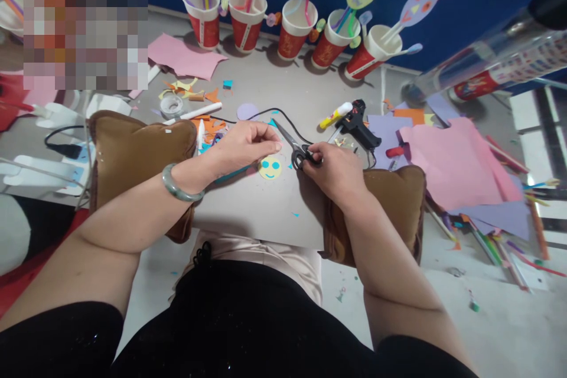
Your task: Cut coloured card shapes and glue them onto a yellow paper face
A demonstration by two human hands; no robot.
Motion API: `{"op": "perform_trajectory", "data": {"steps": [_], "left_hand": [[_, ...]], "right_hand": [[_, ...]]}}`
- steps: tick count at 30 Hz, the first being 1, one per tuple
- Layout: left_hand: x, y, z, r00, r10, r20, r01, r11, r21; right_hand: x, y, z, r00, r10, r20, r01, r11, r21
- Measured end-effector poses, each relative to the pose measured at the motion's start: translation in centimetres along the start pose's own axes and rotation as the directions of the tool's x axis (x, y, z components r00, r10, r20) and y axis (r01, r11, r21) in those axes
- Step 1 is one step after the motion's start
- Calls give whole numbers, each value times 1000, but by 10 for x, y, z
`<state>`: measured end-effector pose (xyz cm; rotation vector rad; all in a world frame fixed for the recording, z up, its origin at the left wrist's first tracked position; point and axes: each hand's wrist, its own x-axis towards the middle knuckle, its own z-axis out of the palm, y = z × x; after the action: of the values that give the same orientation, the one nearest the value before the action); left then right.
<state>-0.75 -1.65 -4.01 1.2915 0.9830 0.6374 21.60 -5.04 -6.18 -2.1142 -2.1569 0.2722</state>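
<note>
In my right hand (339,171) is a pair of scissors (296,144) with black handles, its blades pointing up and to the left over the table. My left hand (243,144) is closed in a pinch left of the blades; whatever lies between the fingertips is too small to make out. Just below those fingertips lies a yellow paper circle (270,168) with two blue eyes and a curved blue mouth. A plain lilac paper circle (247,111) rests beyond my left hand. Blue paper scraps (295,214) are scattered around.
Two brown cushions (142,153) (394,201) lie under my forearms at the table edge. A black glue gun (361,124) and a yellow glue stick (335,116) are at right. Red paper cups (248,23) with paper faces line the back. Pink paper sheets (456,159) cover the right.
</note>
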Motion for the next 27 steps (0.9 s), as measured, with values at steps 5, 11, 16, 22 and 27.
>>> {"op": "perform_trajectory", "data": {"steps": [5, 11, 16, 22, 27], "left_hand": [[-1, 3, 1, 1000, -25, -7, 25, 1000, 0], [-1, 4, 1, 999, -47, 19, 47, 998, -34], [0, 3, 2, 998, -56, 29, 56, 998, -9], [-1, -2, 6, 997, -19, 80, 12, 996, 88], [-1, 0, 11, 996, 9, 89, -19, 993, 114]], "right_hand": [[0, 4, 1, 999, -33, 29, 33, 999, 22], [-2, 5, -5, 999, 15, -34, -2, 939, 345], [-3, 3, -11, 999, 18, 43, -47, 456, 889], [-9, -11, -7, 990, 34, 134, -138, 221, 965], [-14, -20, -5, 989, -3, 145, -142, 174, 974]]}}
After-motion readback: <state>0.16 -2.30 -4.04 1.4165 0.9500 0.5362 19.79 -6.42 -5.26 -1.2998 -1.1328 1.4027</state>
